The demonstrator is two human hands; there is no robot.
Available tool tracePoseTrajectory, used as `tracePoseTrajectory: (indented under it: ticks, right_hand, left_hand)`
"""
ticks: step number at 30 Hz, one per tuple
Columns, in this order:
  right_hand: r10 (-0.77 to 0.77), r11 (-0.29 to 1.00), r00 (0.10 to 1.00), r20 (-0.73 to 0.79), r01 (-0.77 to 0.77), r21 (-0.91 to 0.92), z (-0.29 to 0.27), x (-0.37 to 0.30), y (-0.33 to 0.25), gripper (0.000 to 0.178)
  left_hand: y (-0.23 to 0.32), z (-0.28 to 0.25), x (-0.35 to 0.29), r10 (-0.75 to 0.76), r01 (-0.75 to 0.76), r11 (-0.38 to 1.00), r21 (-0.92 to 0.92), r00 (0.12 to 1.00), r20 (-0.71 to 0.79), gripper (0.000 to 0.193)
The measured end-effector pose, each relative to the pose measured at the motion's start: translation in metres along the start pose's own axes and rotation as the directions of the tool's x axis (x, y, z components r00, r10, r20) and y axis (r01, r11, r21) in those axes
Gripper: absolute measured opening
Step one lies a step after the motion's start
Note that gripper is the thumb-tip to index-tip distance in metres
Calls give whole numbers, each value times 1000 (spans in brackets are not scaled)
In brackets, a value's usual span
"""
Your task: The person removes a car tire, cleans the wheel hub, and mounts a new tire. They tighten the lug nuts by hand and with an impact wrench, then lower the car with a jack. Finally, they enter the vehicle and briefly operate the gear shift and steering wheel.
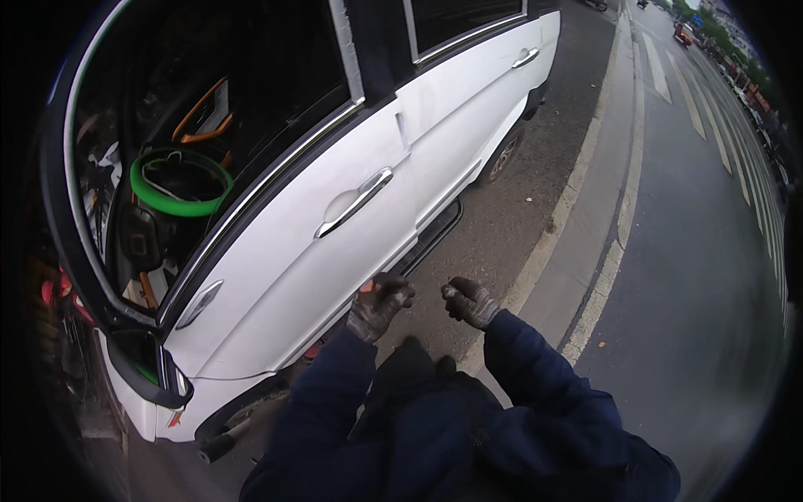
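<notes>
Both my hands wear dark, dirty work gloves and are held in front of my body, a short way apart. My left hand is curled closed near the lower edge of the white car door. A small orange-brown patch shows at its thumb side, and I cannot tell what it is. My right hand is closed too, its fingers bent toward the left one. Whatever either hand might hold is hidden in the fingers. The chrome door handle lies beyond my left hand, out of its reach.
The white car stands along my left, with a side mirror and a black side step. Through the window shows a green-covered steering wheel. A kerb strip and a road with white stripes run along the right.
</notes>
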State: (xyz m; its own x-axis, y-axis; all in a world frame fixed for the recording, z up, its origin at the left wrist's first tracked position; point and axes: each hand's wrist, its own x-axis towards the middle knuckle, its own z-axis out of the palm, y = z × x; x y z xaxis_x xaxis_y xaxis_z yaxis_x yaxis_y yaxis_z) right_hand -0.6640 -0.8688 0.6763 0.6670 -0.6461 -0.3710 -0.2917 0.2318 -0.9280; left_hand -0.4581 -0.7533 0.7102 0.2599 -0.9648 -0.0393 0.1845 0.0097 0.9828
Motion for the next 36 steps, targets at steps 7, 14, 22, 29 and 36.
tracePoseTrajectory:
  ticks: [7,14,22,29,36]
  right_hand:
    - [-10,999,971,239,19,-35,-49,88,-22,59]
    - [67,983,934,351,-2,-182,-106,144,-42,53]
    - [199,968,835,513,-86,-235,-130,188,-45,40]
    - [174,956,798,577,4,-293,-170,230,-59,32]
    - [-195,407,475,858,835,-370,-112,301,-115,40]
  left_hand:
    - [63,-11,80,447,-319,657,683,895,-12,21]
    - [86,-20,139,266,-202,398,895,959,98,26]
    - [91,-19,180,-296,248,270,930,941,-165,36]
    - [76,21,137,-326,362,386,848,914,-242,29]
    - [54,105,46,314,99,630,771,875,-369,16]
